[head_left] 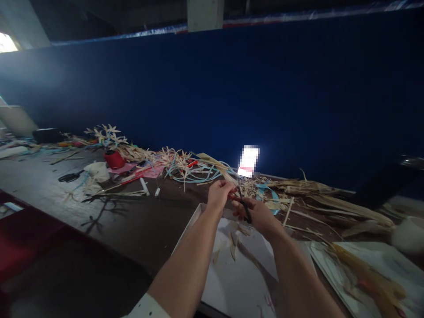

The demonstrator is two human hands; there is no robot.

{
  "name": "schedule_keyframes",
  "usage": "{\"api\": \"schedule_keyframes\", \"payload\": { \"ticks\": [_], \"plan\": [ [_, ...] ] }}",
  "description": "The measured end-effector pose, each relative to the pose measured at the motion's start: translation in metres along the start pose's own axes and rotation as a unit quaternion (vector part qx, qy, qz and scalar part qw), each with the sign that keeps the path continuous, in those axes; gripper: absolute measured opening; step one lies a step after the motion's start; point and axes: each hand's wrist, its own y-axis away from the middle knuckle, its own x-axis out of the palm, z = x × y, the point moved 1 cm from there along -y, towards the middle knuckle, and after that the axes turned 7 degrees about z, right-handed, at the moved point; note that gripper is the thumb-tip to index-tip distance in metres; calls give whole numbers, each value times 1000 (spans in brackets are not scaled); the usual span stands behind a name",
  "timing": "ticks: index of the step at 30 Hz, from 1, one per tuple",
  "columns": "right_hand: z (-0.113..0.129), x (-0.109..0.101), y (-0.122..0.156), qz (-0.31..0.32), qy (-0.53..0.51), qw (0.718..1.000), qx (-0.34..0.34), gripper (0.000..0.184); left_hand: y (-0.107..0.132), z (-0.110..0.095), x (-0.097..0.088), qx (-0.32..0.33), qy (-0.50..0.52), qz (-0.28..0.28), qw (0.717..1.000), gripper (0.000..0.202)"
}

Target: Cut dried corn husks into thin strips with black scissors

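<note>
My left hand (220, 194) is closed in a pinch above the far edge of a white shallow box (215, 282). A pale dried husk strip (217, 164) runs up and left from its fingertips. Close beside it, my right hand (260, 215) is wrapped round a pair of scissors (246, 211) with black handles. The scissor blades point up toward the strip, close to my left fingers; whether they touch it is too small to tell. Bits of dried husk (232, 247) lie in the box under my hands.
Dried husks (347, 205) and cut scraps lie right of a glowing, pixelated screen (249, 161). To the left are light blue cord (185, 176), a red thread cone (114, 159), black-handled scissors (71, 176) and husk flowers (107, 134). A blue partition (205, 97) stands behind the table.
</note>
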Motion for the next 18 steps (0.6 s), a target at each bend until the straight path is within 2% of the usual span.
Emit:
{"api": "schedule_keyframes", "payload": {
  "ticks": [11, 18],
  "plan": [
    [2, -7, 0, -19, 19, 1000, 8, 42, -4, 8, 1, 7, 28, 28, 999, 20],
    [2, -9, 2, -15, 26, 999, -16, 39, -5, 8, 2, 12, 49, 36, 998, 20]
  ]
}}
